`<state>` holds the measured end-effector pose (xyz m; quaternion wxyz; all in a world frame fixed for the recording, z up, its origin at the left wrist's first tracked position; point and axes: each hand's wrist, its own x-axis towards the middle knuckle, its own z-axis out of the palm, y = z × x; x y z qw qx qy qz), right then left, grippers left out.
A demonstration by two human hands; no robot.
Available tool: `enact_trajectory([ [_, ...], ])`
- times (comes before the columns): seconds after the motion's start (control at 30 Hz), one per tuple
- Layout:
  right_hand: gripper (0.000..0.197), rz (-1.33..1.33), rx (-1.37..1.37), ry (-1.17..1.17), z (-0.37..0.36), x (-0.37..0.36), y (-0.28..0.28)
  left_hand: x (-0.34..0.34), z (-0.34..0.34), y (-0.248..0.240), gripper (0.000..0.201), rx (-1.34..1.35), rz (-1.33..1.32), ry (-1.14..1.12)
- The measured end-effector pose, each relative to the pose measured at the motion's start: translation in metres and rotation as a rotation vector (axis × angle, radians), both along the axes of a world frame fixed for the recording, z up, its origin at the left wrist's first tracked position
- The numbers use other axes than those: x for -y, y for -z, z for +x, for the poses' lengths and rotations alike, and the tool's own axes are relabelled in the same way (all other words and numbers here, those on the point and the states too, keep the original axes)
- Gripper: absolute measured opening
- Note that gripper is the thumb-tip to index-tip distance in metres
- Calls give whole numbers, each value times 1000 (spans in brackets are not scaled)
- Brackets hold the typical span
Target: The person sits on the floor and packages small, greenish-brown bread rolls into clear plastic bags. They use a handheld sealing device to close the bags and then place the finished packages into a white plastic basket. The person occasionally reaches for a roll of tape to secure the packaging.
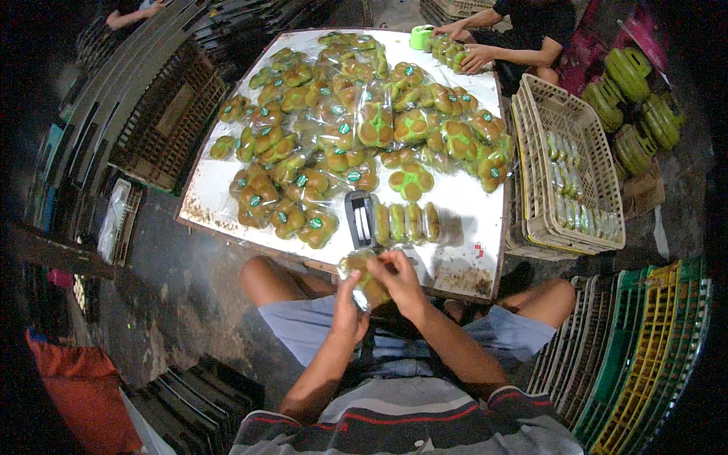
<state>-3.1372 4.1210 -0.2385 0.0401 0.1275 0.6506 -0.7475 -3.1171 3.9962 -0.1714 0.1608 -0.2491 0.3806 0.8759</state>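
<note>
- Clock directions are taken from the bag, a clear one with a brown-green bun showing inside, held at the table's near edge, in front of the seated person; whether it touches the edge I cannot tell.
- Left hand: at seven o'clock, partly closed, its thumb up along the bag's side and the bag in its grip.
- Right hand: at three o'clock, fingers bent inward and pinching the bag's upper part; its exact fingertip contact is blurred.
- Black holder: at twelve o'clock, on the table, with pale strips inside.
- Small packs: four side by side at one o'clock, just beside the holder.
- Lobed bun: also at one o'clock, beyond the packs, green between its brown lobes.
- Bagged buns: heaped from eleven to one o'clock, many with round green labels.
- Co-worker's hands: near one o'clock at the far corner, around more packs, a bright green object beside them.
- Beige crate: at two o'clock, with rows of packs inside; green cylinders lie beyond it.
- Coloured crates: stacked between three and four o'clock.
- Red cloth: at eight o'clock.
</note>
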Motion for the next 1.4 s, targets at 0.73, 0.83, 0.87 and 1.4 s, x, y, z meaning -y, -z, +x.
enact_trajectory([
  [0.73, 37, 167, -339, -537, -21, -58, -104, 12, -37, -7, 61, -413, -638, 559],
  [0.83, 38, 474, -152, -550, -32, -73, -96, 8, -29, -1, 60, -263, -351, 634],
  [0.87, 39, 642, -33, -545, -36, -82, -86, 7, -28, -6, 59, -182, -289, 643],
  [1.4, 43, 584, -17, -532, 10, -101, -62, -18, -15, 4, 59, -116, -213, 762],
])
